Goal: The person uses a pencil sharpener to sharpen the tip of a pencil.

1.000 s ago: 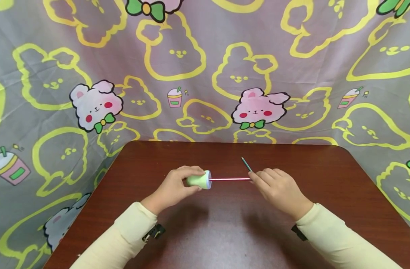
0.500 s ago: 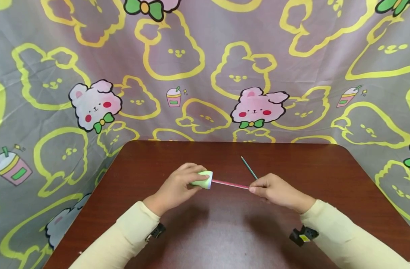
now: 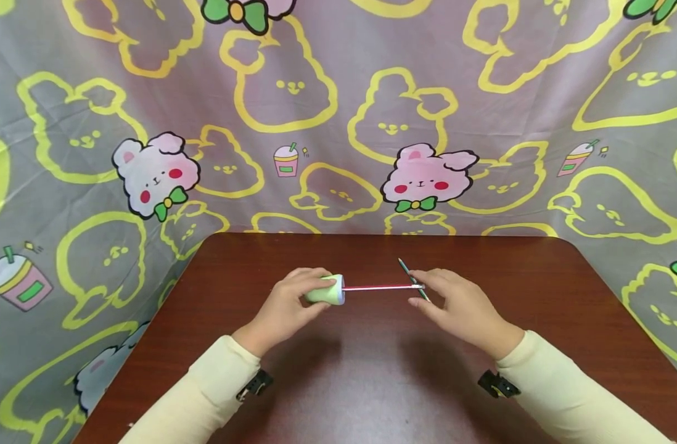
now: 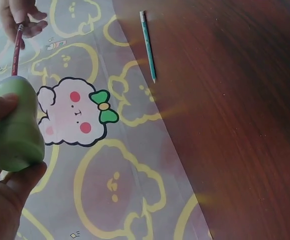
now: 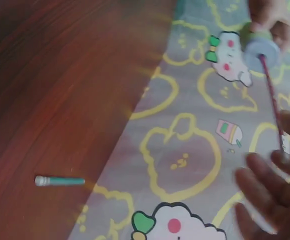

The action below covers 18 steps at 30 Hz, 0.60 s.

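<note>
My left hand (image 3: 280,311) grips a light green, waisted cylinder with a pale end, which looks like a pencil sharpener (image 3: 330,295). It lies sideways in the air above the table, its pale end facing right. From the hole in that end a red pencil (image 3: 374,288) sticks out, nearly level. Around the pencil's free end, the thumb and fingers of my right hand (image 3: 463,308) stand spread apart, with the pencil tip close by the fingertips. In the left wrist view, thumb and fingers wrap the green body (image 4: 17,132).
A teal pencil (image 3: 404,269) lies on the brown table (image 3: 372,382), behind the red one and partly overlapped by it in the head view. A grey cloth (image 3: 327,74) with yellow cartoon outlines hangs around the table's back and sides.
My right hand pinched the red pencil half a second ago; now its fingers are spread off it. The pencil has swung from tilted to nearly level, and the sharpener has shifted slightly left.
</note>
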Tool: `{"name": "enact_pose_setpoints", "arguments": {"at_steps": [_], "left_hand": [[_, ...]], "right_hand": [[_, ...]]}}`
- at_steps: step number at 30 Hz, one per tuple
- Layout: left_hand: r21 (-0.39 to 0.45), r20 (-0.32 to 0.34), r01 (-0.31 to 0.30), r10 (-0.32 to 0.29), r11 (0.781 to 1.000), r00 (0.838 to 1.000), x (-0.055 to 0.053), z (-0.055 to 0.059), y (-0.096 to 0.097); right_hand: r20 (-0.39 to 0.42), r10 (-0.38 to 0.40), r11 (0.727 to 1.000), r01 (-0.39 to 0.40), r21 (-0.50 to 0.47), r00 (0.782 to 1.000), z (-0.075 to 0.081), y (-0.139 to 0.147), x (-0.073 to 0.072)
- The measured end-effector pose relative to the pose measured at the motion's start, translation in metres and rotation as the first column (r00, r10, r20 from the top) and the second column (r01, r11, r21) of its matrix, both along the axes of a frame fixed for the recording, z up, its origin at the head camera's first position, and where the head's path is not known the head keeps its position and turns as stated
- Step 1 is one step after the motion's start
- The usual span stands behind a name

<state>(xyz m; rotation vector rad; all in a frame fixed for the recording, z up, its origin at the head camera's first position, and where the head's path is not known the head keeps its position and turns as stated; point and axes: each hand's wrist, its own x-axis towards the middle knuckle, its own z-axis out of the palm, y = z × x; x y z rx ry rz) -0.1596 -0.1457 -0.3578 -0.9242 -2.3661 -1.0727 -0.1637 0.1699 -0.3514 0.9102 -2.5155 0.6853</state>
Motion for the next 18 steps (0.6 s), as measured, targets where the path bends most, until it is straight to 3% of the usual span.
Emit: {"name": "enact_pose_setpoints", "arguments": {"at_steps": [1,2,5,7,9,10,11,13,14,15,17,18], "left_hand": [[0.006,0.011,-0.001,0.001,1.0,1.0,0.0,0.0,0.0],[0.01,0.023,-0.002,0.002,1.0,1.0,0.0,0.0,0.0],[0.027,0.075,0.0,-0.002,1.0,0.997,0.002,0.001,-0.001],[0.039,0.118,0.002,-0.006,0.999,0.993,0.003,0.001,-0.001],[0.042,0.153,0.008,-0.015,0.999,0.988,0.004,0.001,-0.001],[0.04,0.161,0.013,-0.019,0.999,0.987,0.005,0.001,-0.001],[0.033,0.166,0.016,-0.021,0.999,0.986,0.005,0.001,-0.001],[0.009,0.148,0.027,-0.028,1.0,0.989,0.005,-0.001,-0.001],[-0.008,0.122,0.034,-0.033,0.999,0.992,0.005,-0.001,-0.001],[-0.029,0.084,0.042,-0.04,0.999,0.996,0.005,-0.002,0.0],[-0.08,-0.017,0.053,-0.054,0.995,0.998,0.005,-0.003,0.0],[-0.109,-0.078,0.056,-0.065,0.992,0.995,0.004,-0.003,0.001]], "right_hand": [[-0.138,0.022,1.0,-0.02,0.014,0.99,-0.002,-0.001,-0.001],[-0.261,0.044,0.999,-0.038,0.026,0.964,-0.005,-0.002,-0.003],[-0.528,0.125,0.992,-0.112,0.057,0.84,-0.008,-0.006,-0.008],[-0.628,0.158,0.987,-0.138,0.081,0.762,-0.01,-0.009,-0.01],[-0.684,0.179,0.983,-0.152,0.1,0.707,-0.012,-0.011,-0.011],[-0.697,0.186,0.982,-0.156,0.106,0.693,-0.013,-0.011,-0.011],[-0.697,0.189,0.981,-0.161,0.107,0.691,-0.014,-0.012,-0.01],[-0.656,0.19,0.981,-0.16,0.106,0.73,-0.015,-0.012,-0.008],[-0.607,0.192,0.981,-0.163,0.104,0.771,-0.016,-0.012,-0.006],[-0.526,0.191,0.982,-0.165,0.096,0.829,-0.015,-0.011,-0.004],[-0.234,0.201,0.979,-0.193,0.058,0.951,-0.012,-0.008,-0.001],[-0.011,0.223,0.975,-0.222,0.011,0.975,-0.01,-0.007,0.0]]}}
